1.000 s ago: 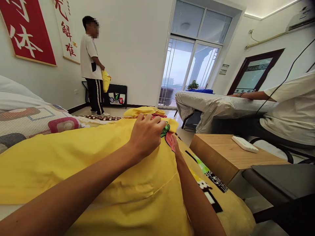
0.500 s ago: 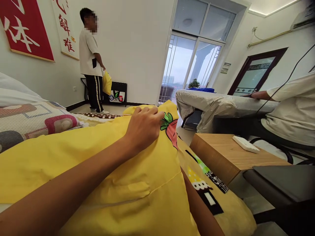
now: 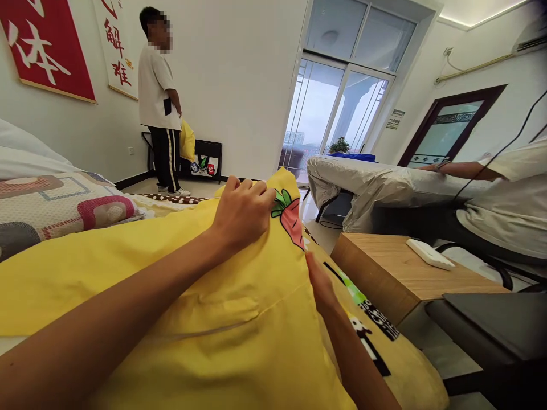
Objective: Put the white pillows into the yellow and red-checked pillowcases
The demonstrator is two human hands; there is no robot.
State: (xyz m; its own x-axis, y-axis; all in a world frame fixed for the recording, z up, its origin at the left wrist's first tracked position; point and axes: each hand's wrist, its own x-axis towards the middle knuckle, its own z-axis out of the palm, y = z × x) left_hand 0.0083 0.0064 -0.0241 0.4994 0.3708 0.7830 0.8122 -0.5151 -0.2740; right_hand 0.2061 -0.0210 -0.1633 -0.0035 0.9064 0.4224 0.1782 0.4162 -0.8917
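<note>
A large yellow cloth (image 3: 265, 330) with a carrot print and a stitched seam spreads across the bed in front of me. My left hand (image 3: 245, 210) is closed on its upper part, knuckles up, bunching the fabric just left of the carrot (image 3: 291, 222). At the cloth's right edge, below the carrot, my right hand (image 3: 320, 285) grips the border; its thumb side shows while the other fingers are hidden behind the fabric. Between both hands the cloth rises to a raised corner.
A patterned bedspread (image 3: 410, 359) lies under the cloth, with a patterned pillow (image 3: 64, 205) at left. To the right are a wooden cabinet (image 3: 384, 262) and a dark padded seat (image 3: 482, 324). One person (image 3: 158, 85) stands near the wall; another (image 3: 513, 193) sits by a plastic-covered table (image 3: 363, 176).
My right hand has come up from behind the cloth to its right edge below the carrot. My left hand and the carrot corner have shifted slightly left.
</note>
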